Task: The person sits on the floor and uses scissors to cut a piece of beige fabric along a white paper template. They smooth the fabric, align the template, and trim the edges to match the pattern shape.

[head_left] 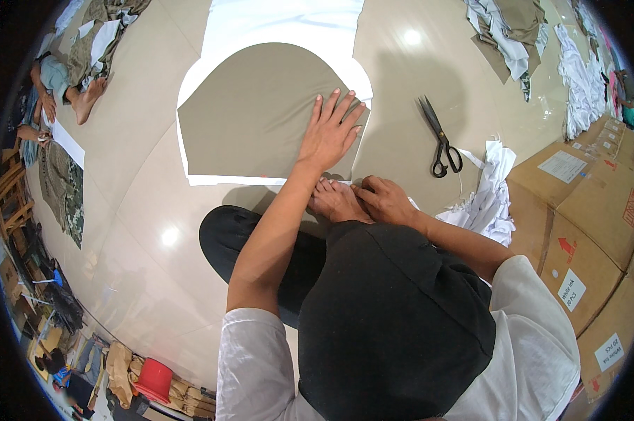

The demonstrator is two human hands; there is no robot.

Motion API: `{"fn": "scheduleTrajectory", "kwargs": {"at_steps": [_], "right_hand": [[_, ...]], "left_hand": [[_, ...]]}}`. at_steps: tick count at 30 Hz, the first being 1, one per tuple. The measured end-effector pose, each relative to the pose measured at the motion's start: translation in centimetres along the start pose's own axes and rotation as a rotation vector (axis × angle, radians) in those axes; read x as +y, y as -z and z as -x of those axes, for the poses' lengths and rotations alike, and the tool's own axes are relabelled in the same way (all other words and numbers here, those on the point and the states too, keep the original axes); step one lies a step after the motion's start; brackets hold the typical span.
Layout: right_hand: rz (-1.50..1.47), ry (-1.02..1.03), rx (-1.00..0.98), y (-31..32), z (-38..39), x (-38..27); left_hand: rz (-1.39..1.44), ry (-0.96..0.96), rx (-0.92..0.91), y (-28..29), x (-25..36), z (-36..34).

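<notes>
A tan fabric piece (250,116) with a curved top edge lies on white fabric (282,17), whose margin shows around it. My left hand (331,130) rests flat on the tan piece's right side, fingers spread. Beside my bare foot (336,201), my right hand (387,201) is closed, its fingers curled near the cloth's lower right corner. Whatever those fingers hold, if anything, is hidden. Black-handled scissors (440,137) lie on the floor to the right, apart from both hands.
White fabric scraps (492,189) are heaped beside stacked cardboard boxes (583,231) on the right. More cloth (510,35) lies at the far right. Another person's foot (87,102) and hands show at far left, by patterned cloth (61,186). A red bucket (154,380) stands lower left.
</notes>
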State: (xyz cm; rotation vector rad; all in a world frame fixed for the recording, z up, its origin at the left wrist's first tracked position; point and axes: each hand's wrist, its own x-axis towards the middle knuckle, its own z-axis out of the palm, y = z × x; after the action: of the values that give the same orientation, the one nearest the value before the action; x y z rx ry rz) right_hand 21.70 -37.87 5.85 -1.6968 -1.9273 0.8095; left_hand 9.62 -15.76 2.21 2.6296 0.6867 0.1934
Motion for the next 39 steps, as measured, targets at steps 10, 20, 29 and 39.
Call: {"fn": "scheduleTrajectory", "kwargs": {"at_steps": [10, 20, 29, 39], "right_hand": [[-0.011, -0.037, -0.009, 1.1, -1.3, -0.3], [0.224, 0.048, -0.008, 0.9, -3.2, -0.9], [0.183, 0.051, 0.056, 0.7, -7.8, 1.2], [0.156, 0.155, -0.024, 0.4, -12.1, 1.1]], "left_hand": [[0.006, -0.008, 0.026, 0.0, 0.0, -0.1], [-0.058, 0.051, 0.022, -0.4, -0.6, -0.4], [-0.100, 0.177, 0.129, 0.0, -3.3, -2.0], [-0.182, 0.369, 0.252, 1.6, -8.9, -2.3]]}}
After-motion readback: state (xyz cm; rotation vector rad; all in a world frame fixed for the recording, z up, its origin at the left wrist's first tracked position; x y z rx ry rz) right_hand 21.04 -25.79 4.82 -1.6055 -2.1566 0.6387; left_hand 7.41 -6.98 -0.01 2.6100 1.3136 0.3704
